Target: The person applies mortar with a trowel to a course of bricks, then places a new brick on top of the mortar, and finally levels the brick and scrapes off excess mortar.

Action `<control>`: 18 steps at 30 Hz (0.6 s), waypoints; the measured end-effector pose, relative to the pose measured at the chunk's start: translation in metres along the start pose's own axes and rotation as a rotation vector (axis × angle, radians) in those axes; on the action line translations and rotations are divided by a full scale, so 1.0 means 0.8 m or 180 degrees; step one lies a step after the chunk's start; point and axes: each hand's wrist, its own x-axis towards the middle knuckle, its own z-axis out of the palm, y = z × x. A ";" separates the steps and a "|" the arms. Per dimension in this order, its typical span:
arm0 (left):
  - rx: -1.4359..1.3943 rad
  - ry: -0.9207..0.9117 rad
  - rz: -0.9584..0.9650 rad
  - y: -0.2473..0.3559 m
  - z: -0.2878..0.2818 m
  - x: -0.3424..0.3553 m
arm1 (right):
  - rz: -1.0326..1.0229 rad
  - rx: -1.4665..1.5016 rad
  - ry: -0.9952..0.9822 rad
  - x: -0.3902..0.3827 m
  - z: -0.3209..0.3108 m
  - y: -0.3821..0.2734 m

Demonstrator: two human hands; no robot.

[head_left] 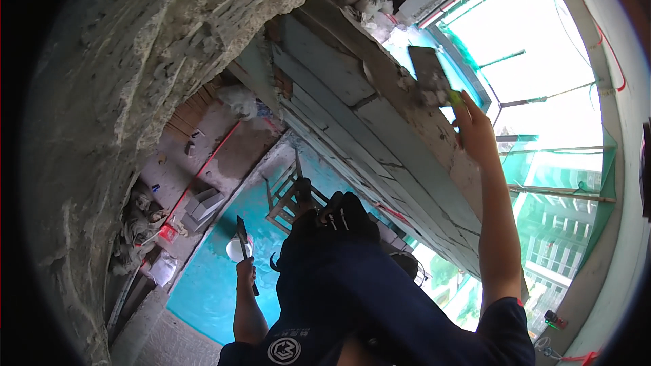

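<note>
1. Surroundings: rough plastered wall [135, 47] fills the left and top. A block wall [380, 129] with grey mortar joints runs diagonally through the centre. Bright window opening [542, 61] to the right, with red cables along its frame.
2. Below: teal floor [217, 278], a wooden ladder frame [288, 200] under the person's feet, grey blocks [203, 203] and bags by the plastered wall.
3. In the way: the person's own dark-clothed body and black shoes [346, 213] block the view of the lower wall and part of the ladder.
4. Right hand [475, 129]: raised, fingers closed around the handle of a plastering trowel [430, 78]. The blade lies flat against the top of the block wall, with mortar on it.
5. Left hand [245, 270]: low at the side, fist clenched on a small pointed trowel [243, 234], blade pointing up, well apart from the wall.
6. A white round object [236, 249] sits just behind the left hand; can't tell whether it's held or on the floor.
</note>
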 end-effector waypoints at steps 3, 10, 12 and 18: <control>0.0223 -0.0012 -0.0042 -0.011 -0.004 0.004 | -0.0563 0.0303 0.0485 -0.055 0.017 0.030; 0.0339 0.0035 -0.0035 -0.003 -0.001 0.003 | -0.0091 0.1743 -0.0596 -0.103 0.178 -0.006; 0.0507 0.0087 0.0133 0.014 0.004 -0.011 | -0.0078 0.1906 -0.0437 -0.074 0.244 -0.011; 0.0446 0.0068 0.0469 0.050 0.009 -0.045 | -0.0533 0.1629 -0.0176 -0.068 0.347 0.014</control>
